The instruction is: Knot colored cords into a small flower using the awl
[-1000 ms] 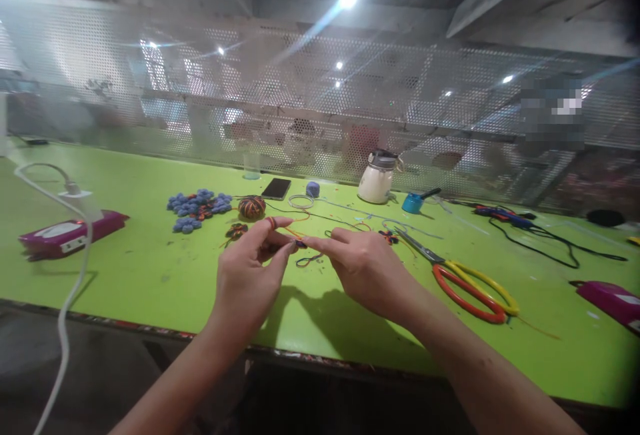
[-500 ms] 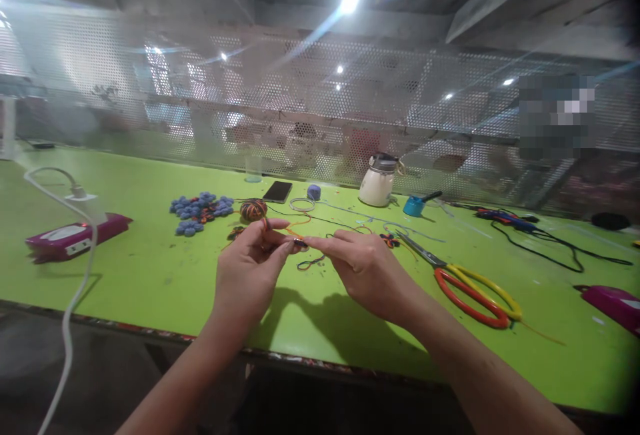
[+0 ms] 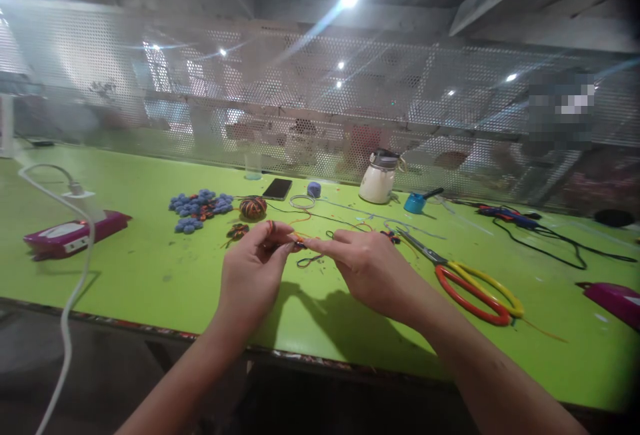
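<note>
My left hand [image 3: 255, 272] pinches a small dark piece of yarn work [image 3: 299, 244] between thumb and fingers, with orange yarn looped over one finger. My right hand [image 3: 370, 268] meets it from the right, index fingertip at the piece and the other fingers curled; whatever this hand grips is too small to make out. Behind my left hand lie a multicoloured yarn ball [image 3: 253, 207] and a small dark-orange yarn piece [image 3: 237, 231]. A dark looped yarn end [image 3: 310, 262] rests on the green table [image 3: 195, 288] between my hands.
Blue and dark yarn flowers [image 3: 200, 205] lie left. Farther back are a phone [image 3: 277, 188], a blue yarn roll [image 3: 314, 189], a white jug [image 3: 377, 178] and a blue pot [image 3: 415, 203]. Scissors [image 3: 470, 285], cables and a purple device [image 3: 613, 302] lie right; a power strip [image 3: 77, 235] sits left.
The view has shifted slightly. My left hand has moved a little to the right, showing more of the dark-orange piece behind it. My right hand stays almost the same.
</note>
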A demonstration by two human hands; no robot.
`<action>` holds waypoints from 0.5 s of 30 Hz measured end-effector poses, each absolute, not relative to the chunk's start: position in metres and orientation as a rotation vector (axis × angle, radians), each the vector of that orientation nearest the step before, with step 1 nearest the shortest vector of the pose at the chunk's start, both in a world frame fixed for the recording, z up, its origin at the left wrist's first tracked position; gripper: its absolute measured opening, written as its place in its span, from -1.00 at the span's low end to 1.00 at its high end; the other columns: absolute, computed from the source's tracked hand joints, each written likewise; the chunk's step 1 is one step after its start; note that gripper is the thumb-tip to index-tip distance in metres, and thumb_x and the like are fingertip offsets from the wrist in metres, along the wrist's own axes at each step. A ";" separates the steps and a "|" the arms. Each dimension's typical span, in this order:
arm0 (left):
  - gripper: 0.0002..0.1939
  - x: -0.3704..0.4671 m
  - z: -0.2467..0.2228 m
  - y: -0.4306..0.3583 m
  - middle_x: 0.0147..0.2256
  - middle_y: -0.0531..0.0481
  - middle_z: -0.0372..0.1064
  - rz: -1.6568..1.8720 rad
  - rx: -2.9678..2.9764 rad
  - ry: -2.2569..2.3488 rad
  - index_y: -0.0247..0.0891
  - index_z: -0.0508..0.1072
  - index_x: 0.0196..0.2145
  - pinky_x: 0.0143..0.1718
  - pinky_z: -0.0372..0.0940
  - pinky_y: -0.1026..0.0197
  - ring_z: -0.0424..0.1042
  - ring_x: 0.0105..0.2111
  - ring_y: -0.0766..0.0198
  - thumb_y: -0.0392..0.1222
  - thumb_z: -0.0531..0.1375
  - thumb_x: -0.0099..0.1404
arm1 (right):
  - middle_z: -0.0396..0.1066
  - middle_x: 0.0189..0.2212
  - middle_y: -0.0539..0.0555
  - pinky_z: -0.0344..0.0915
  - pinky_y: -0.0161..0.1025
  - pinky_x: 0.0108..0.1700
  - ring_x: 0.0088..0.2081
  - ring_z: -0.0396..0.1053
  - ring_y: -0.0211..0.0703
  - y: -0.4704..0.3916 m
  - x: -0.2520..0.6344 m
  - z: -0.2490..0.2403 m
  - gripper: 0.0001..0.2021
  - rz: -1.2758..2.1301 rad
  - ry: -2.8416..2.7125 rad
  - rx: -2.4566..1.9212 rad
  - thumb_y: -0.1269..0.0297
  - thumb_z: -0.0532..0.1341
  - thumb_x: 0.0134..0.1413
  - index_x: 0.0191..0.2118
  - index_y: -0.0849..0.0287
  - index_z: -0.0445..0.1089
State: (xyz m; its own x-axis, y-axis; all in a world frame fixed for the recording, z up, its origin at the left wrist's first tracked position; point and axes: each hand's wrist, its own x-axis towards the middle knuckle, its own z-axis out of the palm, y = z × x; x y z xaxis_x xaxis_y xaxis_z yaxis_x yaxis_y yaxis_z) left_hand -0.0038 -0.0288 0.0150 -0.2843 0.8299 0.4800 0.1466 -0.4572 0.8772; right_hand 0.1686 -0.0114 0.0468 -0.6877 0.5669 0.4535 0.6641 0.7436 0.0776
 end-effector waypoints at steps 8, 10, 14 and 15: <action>-0.87 -0.004 0.012 -0.030 -0.35 -0.01 0.46 1.772 1.650 1.265 -0.29 0.44 -0.31 -0.23 0.35 0.26 0.46 -0.33 0.28 -0.33 0.19 0.13 | 0.29 -0.54 0.01 -0.19 -0.25 -0.49 -0.57 0.02 -0.28 -0.014 0.169 0.048 -0.48 -0.519 -2.555 -0.950 0.54 0.06 0.07 0.13 -0.04 0.27; -0.88 -0.004 0.011 -0.030 -0.35 -0.01 0.45 1.774 1.707 1.287 -0.29 0.44 -0.30 -0.23 0.35 0.27 0.46 -0.33 0.29 -0.32 0.18 0.14 | 0.30 -0.54 0.02 -0.18 -0.25 -0.49 -0.58 0.03 -0.28 -0.014 0.168 0.047 -0.48 -0.525 -2.545 -0.952 0.53 0.07 0.07 0.13 -0.04 0.27; -0.89 -0.003 0.010 -0.031 -0.35 0.00 0.44 1.794 1.744 1.276 -0.29 0.42 -0.31 -0.23 0.36 0.28 0.45 -0.33 0.31 -0.31 0.18 0.15 | 0.37 -0.50 0.05 -0.08 -0.28 -0.48 -0.52 0.17 -0.26 -0.012 0.166 0.043 -0.56 -0.420 -2.475 -0.942 0.51 0.07 0.10 0.07 0.01 0.35; -0.90 -0.002 0.011 -0.031 -0.36 0.00 0.44 1.799 1.737 1.272 -0.28 0.42 -0.32 -0.24 0.36 0.28 0.45 -0.34 0.31 -0.32 0.18 0.15 | 0.40 -0.49 0.06 -0.05 -0.29 -0.46 -0.50 0.21 -0.25 -0.012 0.165 0.042 -0.58 -0.373 -2.447 -0.936 0.51 0.07 0.11 0.04 0.03 0.38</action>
